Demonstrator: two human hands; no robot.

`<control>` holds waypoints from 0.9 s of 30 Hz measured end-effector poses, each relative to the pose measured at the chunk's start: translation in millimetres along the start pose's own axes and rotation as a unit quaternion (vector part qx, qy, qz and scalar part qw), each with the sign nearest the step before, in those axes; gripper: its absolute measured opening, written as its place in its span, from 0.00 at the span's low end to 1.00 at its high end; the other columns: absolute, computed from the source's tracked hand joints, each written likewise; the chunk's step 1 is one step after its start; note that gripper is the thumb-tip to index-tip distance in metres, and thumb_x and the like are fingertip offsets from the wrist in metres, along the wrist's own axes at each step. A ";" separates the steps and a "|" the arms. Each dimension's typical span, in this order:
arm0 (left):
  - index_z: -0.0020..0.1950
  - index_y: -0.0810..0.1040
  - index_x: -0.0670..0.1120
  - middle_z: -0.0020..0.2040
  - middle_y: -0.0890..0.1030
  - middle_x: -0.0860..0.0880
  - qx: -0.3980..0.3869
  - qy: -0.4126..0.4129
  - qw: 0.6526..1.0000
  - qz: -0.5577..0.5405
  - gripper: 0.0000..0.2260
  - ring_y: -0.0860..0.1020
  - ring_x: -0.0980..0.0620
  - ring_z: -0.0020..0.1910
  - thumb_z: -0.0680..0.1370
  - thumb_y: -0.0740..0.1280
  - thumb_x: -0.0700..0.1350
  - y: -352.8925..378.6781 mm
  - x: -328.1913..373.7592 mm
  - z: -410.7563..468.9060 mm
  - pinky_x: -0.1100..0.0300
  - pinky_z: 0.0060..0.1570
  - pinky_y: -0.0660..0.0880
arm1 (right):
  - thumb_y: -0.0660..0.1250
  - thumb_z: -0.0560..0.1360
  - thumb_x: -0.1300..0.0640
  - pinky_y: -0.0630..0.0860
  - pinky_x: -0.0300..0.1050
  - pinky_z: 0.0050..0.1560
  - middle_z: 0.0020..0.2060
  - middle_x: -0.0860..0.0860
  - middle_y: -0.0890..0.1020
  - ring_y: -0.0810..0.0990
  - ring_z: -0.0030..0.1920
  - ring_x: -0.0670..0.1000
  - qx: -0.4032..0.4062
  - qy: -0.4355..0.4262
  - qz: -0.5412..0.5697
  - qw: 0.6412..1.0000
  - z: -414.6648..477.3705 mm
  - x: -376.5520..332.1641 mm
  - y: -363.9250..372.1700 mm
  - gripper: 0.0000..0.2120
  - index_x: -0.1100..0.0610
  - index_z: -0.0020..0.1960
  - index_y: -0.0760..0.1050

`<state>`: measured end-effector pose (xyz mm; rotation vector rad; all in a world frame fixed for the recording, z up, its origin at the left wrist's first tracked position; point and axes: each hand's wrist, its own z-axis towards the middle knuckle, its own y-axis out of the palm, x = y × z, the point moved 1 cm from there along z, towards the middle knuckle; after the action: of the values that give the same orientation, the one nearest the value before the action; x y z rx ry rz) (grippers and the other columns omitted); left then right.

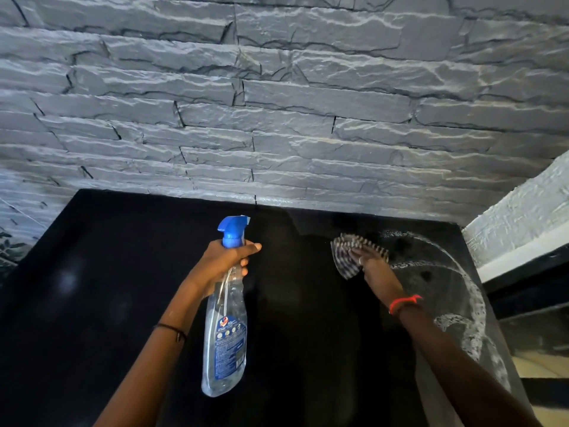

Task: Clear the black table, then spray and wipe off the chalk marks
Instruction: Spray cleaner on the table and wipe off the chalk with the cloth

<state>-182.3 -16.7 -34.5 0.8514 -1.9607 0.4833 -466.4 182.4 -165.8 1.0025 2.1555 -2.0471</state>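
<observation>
The black table (101, 291) fills the lower half of the view. My left hand (226, 260) grips the neck of a clear spray bottle (224, 340) with a blue trigger head, held upright above the table's middle. My right hand (371, 263) presses a striped cloth (346, 255) flat on the table's far right part. White chalk marks (474, 306) curve along the right side of the table, from beside the cloth down toward the near right edge.
A grey stone-pattern wall (277, 112) rises directly behind the table. A white textured ledge (523, 217) and a dark shelf lie past the table's right edge. I wear a red band on the right wrist and a black one on the left.
</observation>
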 end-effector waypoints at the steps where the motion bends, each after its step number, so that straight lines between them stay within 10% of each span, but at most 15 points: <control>1: 0.46 0.77 0.43 0.27 0.73 0.49 -0.001 -0.001 1.000 0.000 0.08 0.73 0.53 0.25 0.73 0.73 0.43 -2.1 -0.9 0.7 0.60 0.29 0.73 | 0.55 0.63 0.71 0.54 0.40 0.70 0.62 0.60 0.76 0.69 0.66 0.63 0.005 0.012 0.000 1.000 18.1 -2.5 -2.2 0.29 0.64 0.63 0.74; 13: 0.47 0.78 0.42 0.27 0.73 0.49 0.008 0.009 1.000 -0.002 0.08 0.73 0.54 0.24 0.73 0.74 0.43 -15.1 6.8 15.2 0.60 0.29 0.72 | 0.57 0.69 0.76 0.47 0.38 0.73 0.71 0.50 0.66 0.56 0.74 0.53 0.019 -0.133 -0.038 0.990 1.3 -98.8 42.4 0.32 0.60 0.71 0.65; 20: 0.46 0.79 0.42 0.27 0.72 0.49 0.007 0.011 1.000 -0.012 0.07 0.72 0.53 0.24 0.73 0.74 0.43 -21.4 6.5 19.4 0.62 0.28 0.73 | 0.54 0.61 0.70 0.51 0.29 0.68 0.55 0.61 0.81 0.76 0.60 0.60 0.030 -0.058 -0.023 0.998 4.1 -15.2 0.2 0.28 0.66 0.57 0.78; 27: 0.48 0.79 0.41 0.28 0.72 0.48 0.020 0.007 1.000 -0.015 0.08 0.72 0.53 0.25 0.73 0.73 0.43 -38.2 2.0 17.0 0.61 0.28 0.72 | 0.54 0.65 0.69 0.52 0.39 0.71 0.62 0.62 0.76 0.71 0.66 0.61 0.025 -0.003 -0.031 0.999 91.8 -39.6 0.3 0.26 0.65 0.61 0.75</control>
<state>-165.2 -54.3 -41.5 0.8984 -1.9289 0.5105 -472.8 82.7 -163.0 0.9442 2.1700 -2.1369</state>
